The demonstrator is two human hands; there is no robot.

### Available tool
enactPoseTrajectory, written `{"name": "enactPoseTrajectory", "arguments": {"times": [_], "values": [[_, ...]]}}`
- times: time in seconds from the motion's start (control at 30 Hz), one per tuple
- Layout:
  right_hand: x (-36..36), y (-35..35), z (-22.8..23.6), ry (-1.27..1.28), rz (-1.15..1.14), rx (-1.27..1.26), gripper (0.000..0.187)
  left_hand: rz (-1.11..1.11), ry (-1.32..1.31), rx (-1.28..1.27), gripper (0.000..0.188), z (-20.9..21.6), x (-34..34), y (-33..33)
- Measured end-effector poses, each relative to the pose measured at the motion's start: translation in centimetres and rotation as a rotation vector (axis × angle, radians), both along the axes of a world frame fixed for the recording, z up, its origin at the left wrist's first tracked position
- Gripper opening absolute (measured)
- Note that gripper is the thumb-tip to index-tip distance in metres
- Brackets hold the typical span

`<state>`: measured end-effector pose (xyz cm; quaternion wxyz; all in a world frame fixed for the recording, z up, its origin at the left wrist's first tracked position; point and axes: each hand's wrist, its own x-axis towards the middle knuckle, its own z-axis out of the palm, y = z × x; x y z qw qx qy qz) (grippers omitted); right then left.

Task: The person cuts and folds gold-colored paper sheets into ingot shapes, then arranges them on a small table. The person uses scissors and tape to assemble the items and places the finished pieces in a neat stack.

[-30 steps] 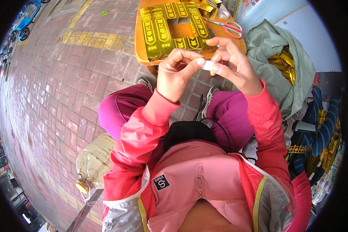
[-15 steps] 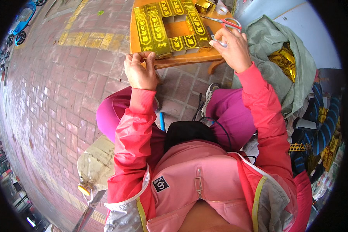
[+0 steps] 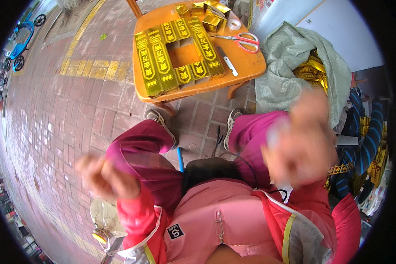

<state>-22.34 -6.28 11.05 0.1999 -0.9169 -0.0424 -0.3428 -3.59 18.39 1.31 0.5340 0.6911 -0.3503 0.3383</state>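
A square frame of gold paper boxes with a hole in its middle lies on an orange wooden chair seat. To its right is a knife with a white handle, lying on the wood. My left hand is in the air beside my left knee, smeared by motion. My right hand, also badly blurred, is raised over my right thigh. Both hands are well apart from the gold frame. Whether anything small sits in their fingers cannot be made out.
Red-handled scissors, a tape roll and loose gold pieces lie on the seat's far right. Beside it stands a grey-green woven sack with gold paper inside. A blue scooter is far left on the brick pavement.
Both hands have left the seat and drawn back towards my body, the left one outward to the left. The knife my right hand held now lies on the seat.
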Motion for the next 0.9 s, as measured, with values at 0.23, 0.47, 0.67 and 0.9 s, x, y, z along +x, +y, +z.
{"name": "enactPoseTrajectory", "arguments": {"times": [0.23,0.47,0.67,0.9], "values": [[-0.9,2.8,3.7,-0.488,0.352,-0.041,0.017,-0.079,-0.106,-0.158,0.018,5.4,-2.4,4.5],[-5.8,4.5,1.9,-0.416,-0.069,0.073,0.006,-0.04,-0.153,-0.147,0.026,6.0,-2.8,4.0],[-1.1,-0.6,-2.4,-0.14,-0.373,0.628,0.006,-0.053,-0.098,-0.196,0.021,5.7,-3.0,3.7],[6.3,-12.6,-18.9,0.25,-0.583,-0.244,0.029,-0.243,-0.066,-0.255,0.012,5.8,-2.8,4.5]]}}
